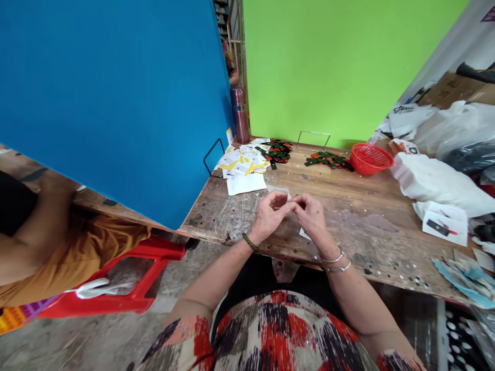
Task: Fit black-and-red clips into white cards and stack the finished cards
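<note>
My left hand [271,215] and my right hand [310,214] meet over the near part of the worn wooden table [340,196], thumbs and fingertips pinched together. What they grip between them is too small and covered to make out. Behind my left fingers shows a whitish, thin piece [281,190]; whether it is held or lies on the table I cannot tell. Part of a white card [304,234] peeks out beneath my right hand. Beyond my left hand lie a white sheet [246,184] and a heap of white and yellow cards [243,161].
Dark green and orange pieces lie in a left pile [279,150] and a right pile [328,159]. A red basket [371,158], plastic bags [444,180] and printed cards [446,224] stand rightward. A flask [240,116] and blue [116,103] and green panels [328,67] bound the table. Another person [34,237] sits left.
</note>
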### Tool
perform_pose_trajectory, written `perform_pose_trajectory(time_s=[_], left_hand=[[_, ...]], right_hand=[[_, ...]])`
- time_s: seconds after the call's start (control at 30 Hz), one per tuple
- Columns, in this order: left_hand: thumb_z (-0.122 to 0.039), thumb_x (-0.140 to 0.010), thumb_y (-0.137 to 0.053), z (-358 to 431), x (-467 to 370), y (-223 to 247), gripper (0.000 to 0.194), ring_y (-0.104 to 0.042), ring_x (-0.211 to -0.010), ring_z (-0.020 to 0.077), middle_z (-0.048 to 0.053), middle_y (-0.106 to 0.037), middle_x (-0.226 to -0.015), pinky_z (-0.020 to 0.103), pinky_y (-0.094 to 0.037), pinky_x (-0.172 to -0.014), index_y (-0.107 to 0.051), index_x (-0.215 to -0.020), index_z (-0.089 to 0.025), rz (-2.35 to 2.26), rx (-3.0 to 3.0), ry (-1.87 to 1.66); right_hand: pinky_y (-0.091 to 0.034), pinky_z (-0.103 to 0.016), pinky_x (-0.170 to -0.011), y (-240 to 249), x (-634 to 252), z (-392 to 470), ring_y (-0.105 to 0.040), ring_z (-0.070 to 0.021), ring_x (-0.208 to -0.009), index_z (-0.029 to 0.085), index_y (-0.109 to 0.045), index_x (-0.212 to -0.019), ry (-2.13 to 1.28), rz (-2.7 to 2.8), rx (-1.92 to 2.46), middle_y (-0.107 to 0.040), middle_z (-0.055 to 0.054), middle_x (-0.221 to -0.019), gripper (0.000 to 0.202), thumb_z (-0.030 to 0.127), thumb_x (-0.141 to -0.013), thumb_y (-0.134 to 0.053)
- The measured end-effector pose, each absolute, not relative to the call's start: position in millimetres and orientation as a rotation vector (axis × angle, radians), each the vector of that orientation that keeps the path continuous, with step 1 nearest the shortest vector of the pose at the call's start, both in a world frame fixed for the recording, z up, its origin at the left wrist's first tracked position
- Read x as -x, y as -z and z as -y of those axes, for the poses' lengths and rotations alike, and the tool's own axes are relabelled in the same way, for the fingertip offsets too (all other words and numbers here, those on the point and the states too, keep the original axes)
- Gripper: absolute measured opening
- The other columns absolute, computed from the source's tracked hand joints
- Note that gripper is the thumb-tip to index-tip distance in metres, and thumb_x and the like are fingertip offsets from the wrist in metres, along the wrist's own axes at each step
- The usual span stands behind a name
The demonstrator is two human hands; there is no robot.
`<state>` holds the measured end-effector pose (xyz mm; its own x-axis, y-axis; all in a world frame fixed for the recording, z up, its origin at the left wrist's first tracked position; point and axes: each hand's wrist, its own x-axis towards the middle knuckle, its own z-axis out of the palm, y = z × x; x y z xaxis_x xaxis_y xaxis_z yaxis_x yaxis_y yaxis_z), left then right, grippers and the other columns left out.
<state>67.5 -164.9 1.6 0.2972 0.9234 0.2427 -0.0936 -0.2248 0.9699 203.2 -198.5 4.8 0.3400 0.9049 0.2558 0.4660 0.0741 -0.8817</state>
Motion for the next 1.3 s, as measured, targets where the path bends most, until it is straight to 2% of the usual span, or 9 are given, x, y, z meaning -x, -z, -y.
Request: perform_pose_trajectory(time_s=[0.1,0.27,0.37,0.57,0.7,0.83,1.0,1.13,1.3], left_hand=[[-0.043,-0.066,-0.083,168,-79,10,0.035,-0.066,-0.072,0.0141,0.003,-0.071,-0.082,0.028,-0.055,-0.069,-0.068,-0.084,-0.017,-0.753,-1.204,-1.153],[-0.044,-0.059,-0.087,161,-84,21,0.038,-0.064,-0.061,0.0129,0.001,-0.071,-0.072,0.028,-0.056,-0.063,-0.071,-0.08,-0.016,-0.772,-0.991,-1.076],[-0.045,-0.06,-0.085,158,-85,25,0.037,-0.065,-0.06,0.0136,0.0,-0.071,-0.071,0.03,-0.058,-0.064,-0.072,-0.08,-0.016,-0.778,-0.999,-1.063],[-0.044,-0.069,-0.079,155,-87,33,0.031,-0.067,-0.061,0.0151,0.001,-0.071,-0.072,0.033,-0.061,-0.066,-0.072,-0.081,-0.017,-0.814,-1.103,-1.069],[-0.047,-0.07,-0.078,157,-88,33,0.037,-0.068,-0.067,0.0161,0.003,-0.073,-0.081,0.033,-0.061,-0.065,-0.07,-0.092,-0.018,-0.797,-1.12,-1.093],[-0.046,-0.063,-0.084,158,-89,33,0.044,-0.069,-0.072,0.0159,0.004,-0.073,-0.087,0.031,-0.061,-0.065,-0.069,-0.092,-0.016,-0.777,-1.083,-1.1],[-0.045,-0.063,-0.085,157,-88,36,0.043,-0.068,-0.07,0.0155,0.003,-0.073,-0.084,0.03,-0.061,-0.064,-0.069,-0.09,-0.016,-0.798,-1.081,-1.083],[-0.046,-0.065,-0.082,157,-88,37,0.04,-0.066,-0.063,0.0136,0.003,-0.072,-0.079,0.03,-0.061,-0.063,-0.07,-0.087,-0.015,-0.813,-1.041,-1.072],[-0.035,-0.063,-0.081,154,-92,37,0.029,-0.063,-0.056,0.0112,0.0,-0.07,-0.073,0.026,-0.057,-0.057,-0.066,-0.079,-0.015,-0.881,-1.042,-1.075]], right_hand=[[-0.038,-0.028,-0.06,2,-203,200,-0.051,-0.015,-0.06,0.02,-0.061,-0.062,-0.477,1.289,1.618,-0.062,-0.002,-0.062,0.02,0.038,-0.071,-0.062],[-0.034,-0.025,-0.05,3,-210,200,-0.042,-0.0104,-0.048,0.017,-0.064,-0.063,-0.929,1.143,1.476,-0.055,0.001,-0.052,0.029,0.046,-0.068,-0.068],[-0.032,-0.024,-0.047,5,-214,198,-0.039,-0.0096,-0.046,0.017,-0.062,-0.064,-0.997,1.103,1.458,-0.051,0.003,-0.05,0.029,0.046,-0.069,-0.067],[-0.039,-0.028,-0.058,18,-213,194,-0.05,-0.0149,-0.059,0.02,-0.059,-0.071,-0.69,1.263,1.604,-0.059,-0.001,-0.063,0.023,0.041,-0.078,-0.056],[-0.037,-0.029,-0.062,19,-210,195,-0.053,-0.017,-0.065,0.021,-0.057,-0.076,-0.49,1.349,1.713,-0.061,-0.002,-0.069,0.015,0.033,-0.083,-0.051],[-0.037,-0.028,-0.061,15,-207,196,-0.053,-0.0164,-0.064,0.021,-0.057,-0.076,-0.531,1.383,1.669,-0.062,-0.002,-0.07,0.011,0.028,-0.081,-0.051],[-0.035,-0.028,-0.061,18,-211,194,-0.051,-0.0155,-0.064,0.02,-0.059,-0.075,-0.56,1.428,1.667,-0.061,0.0,-0.068,0.01,0.028,-0.079,-0.054],[-0.038,-0.028,-0.064,23,-216,191,-0.054,-0.0165,-0.068,0.019,-0.06,-0.079,-0.695,1.415,1.589,-0.062,-0.002,-0.072,0.013,0.03,-0.081,-0.054],[-0.037,-0.031,-0.068,21,-208,196,-0.053,-0.0194,-0.073,0.019,-0.057,-0.083,-0.401,1.526,1.753,-0.062,-0.005,-0.079,0.011,0.023,-0.087,-0.047]])
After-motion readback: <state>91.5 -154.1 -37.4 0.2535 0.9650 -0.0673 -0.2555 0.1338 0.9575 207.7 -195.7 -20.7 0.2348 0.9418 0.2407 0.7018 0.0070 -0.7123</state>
